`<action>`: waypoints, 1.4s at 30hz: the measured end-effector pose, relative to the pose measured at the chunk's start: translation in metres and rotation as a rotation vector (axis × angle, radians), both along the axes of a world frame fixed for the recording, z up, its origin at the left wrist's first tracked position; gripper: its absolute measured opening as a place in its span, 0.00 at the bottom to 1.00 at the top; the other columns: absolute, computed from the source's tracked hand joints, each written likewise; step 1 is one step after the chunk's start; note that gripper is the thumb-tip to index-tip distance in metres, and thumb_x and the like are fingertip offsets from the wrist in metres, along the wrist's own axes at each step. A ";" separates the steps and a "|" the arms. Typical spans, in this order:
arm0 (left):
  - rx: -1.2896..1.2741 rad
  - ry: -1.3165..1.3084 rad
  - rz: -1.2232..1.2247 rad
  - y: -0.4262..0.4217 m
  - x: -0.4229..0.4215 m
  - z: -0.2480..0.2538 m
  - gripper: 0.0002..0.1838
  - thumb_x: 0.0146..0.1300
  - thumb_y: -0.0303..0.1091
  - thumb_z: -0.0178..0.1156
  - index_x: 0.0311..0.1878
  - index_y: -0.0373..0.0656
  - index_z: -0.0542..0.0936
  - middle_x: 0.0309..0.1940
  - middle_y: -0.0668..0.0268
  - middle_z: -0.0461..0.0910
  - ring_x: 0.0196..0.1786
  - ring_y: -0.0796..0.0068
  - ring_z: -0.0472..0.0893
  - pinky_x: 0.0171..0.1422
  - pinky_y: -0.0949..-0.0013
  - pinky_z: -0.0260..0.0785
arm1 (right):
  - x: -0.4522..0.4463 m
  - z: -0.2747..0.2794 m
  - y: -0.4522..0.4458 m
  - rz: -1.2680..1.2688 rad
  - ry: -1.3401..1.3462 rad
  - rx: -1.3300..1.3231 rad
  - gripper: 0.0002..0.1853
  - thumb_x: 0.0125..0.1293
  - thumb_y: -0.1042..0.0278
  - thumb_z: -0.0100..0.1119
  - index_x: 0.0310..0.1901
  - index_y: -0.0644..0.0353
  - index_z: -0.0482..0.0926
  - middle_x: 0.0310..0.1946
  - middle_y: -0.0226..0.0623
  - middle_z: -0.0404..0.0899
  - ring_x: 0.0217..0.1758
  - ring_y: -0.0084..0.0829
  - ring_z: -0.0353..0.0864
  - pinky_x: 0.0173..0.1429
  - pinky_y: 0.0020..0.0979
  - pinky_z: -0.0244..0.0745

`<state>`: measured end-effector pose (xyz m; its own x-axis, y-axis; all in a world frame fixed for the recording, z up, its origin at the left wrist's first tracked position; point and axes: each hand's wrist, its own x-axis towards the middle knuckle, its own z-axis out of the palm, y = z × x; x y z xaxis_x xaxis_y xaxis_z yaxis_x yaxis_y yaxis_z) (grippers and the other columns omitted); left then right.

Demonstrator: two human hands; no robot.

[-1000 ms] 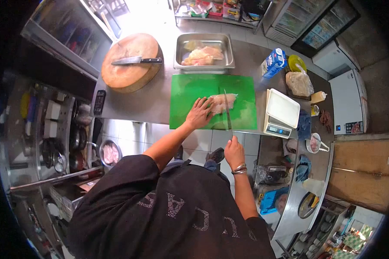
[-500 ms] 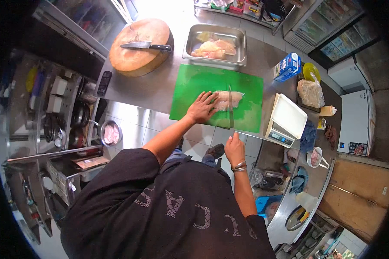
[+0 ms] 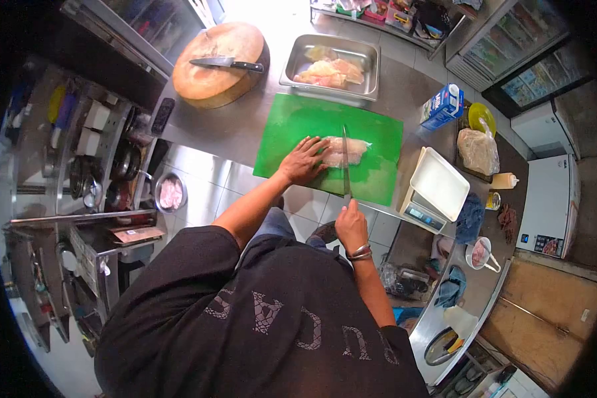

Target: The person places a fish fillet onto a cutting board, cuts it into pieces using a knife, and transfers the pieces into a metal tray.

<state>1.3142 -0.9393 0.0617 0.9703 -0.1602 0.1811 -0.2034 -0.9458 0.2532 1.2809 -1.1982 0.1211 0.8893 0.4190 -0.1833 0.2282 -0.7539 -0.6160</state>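
A pale piece of meat lies on a green cutting board at the table's front edge. My left hand is spread flat, its fingertips touching the left end of the meat. My right hand, with bracelets at the wrist, is closed round the handle of a long knife. The blade points away from me and crosses the meat just right of my left fingers. Behind the board, a steel tray holds more pale meat.
A round wooden block with another knife on it stands at the left, near a black remote. At the right are a milk carton, a scale and bagged food. A bowl of meat is lower left.
The knife has shifted left along the meat, with my right hand following it. My left hand stays at the meat's left end. The camera view has also shifted.
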 end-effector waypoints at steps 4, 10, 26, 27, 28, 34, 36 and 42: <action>-0.008 -0.002 -0.005 0.000 -0.002 0.002 0.31 0.73 0.49 0.56 0.76 0.48 0.69 0.80 0.59 0.61 0.81 0.52 0.61 0.86 0.47 0.47 | 0.003 -0.004 0.000 0.027 -0.036 -0.030 0.13 0.73 0.68 0.53 0.51 0.69 0.69 0.31 0.66 0.81 0.36 0.70 0.80 0.40 0.65 0.73; 0.008 -0.023 -0.013 0.003 -0.001 -0.003 0.32 0.74 0.52 0.55 0.76 0.50 0.69 0.79 0.60 0.63 0.81 0.53 0.61 0.86 0.47 0.47 | -0.001 0.009 0.007 0.011 0.028 -0.085 0.15 0.72 0.69 0.51 0.53 0.70 0.68 0.32 0.69 0.81 0.38 0.71 0.80 0.42 0.65 0.74; -0.354 -0.157 -0.146 0.000 0.034 0.010 0.23 0.60 0.40 0.69 0.57 0.47 0.78 0.62 0.59 0.76 0.71 0.51 0.71 0.77 0.50 0.61 | -0.006 -0.007 0.013 0.003 -0.037 -0.216 0.13 0.73 0.68 0.51 0.52 0.67 0.66 0.31 0.65 0.83 0.35 0.66 0.84 0.40 0.61 0.80; -0.358 -0.158 -0.145 -0.001 0.035 0.010 0.23 0.60 0.40 0.69 0.57 0.47 0.78 0.62 0.59 0.76 0.71 0.51 0.71 0.77 0.50 0.61 | -0.006 -0.006 0.014 -0.002 -0.022 -0.212 0.14 0.73 0.68 0.51 0.53 0.68 0.66 0.31 0.65 0.83 0.35 0.66 0.84 0.39 0.61 0.80; -0.364 -0.154 -0.149 -0.002 0.035 0.010 0.22 0.59 0.40 0.69 0.56 0.46 0.79 0.62 0.59 0.76 0.70 0.51 0.71 0.77 0.50 0.62 | -0.006 -0.006 0.015 -0.008 -0.006 -0.207 0.15 0.73 0.68 0.52 0.54 0.68 0.67 0.31 0.65 0.83 0.35 0.66 0.84 0.39 0.61 0.80; -0.388 -0.174 -0.156 -0.002 0.037 0.002 0.21 0.58 0.39 0.69 0.54 0.45 0.78 0.60 0.58 0.76 0.70 0.50 0.71 0.75 0.51 0.65 | -0.004 0.001 0.015 -0.007 0.000 -0.230 0.14 0.73 0.68 0.50 0.54 0.69 0.67 0.31 0.66 0.82 0.36 0.66 0.84 0.40 0.62 0.79; -0.400 -0.181 -0.161 -0.002 0.037 0.004 0.21 0.58 0.39 0.69 0.53 0.44 0.78 0.60 0.58 0.76 0.69 0.49 0.71 0.75 0.51 0.66 | -0.003 0.004 0.015 0.002 0.007 -0.235 0.14 0.73 0.68 0.50 0.53 0.69 0.67 0.31 0.66 0.82 0.36 0.66 0.84 0.40 0.62 0.79; -0.405 -0.186 -0.170 -0.001 0.040 0.004 0.21 0.58 0.38 0.69 0.53 0.43 0.78 0.59 0.57 0.76 0.67 0.49 0.73 0.74 0.51 0.67 | 0.000 0.008 0.015 0.007 0.025 -0.235 0.13 0.73 0.68 0.50 0.52 0.69 0.68 0.31 0.66 0.81 0.36 0.68 0.82 0.41 0.63 0.77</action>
<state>1.3539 -0.9406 0.0656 0.8814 -0.1948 0.4303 -0.4239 -0.7279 0.5389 1.2812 -1.1834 0.1287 0.8804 0.3682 -0.2989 0.2205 -0.8758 -0.4294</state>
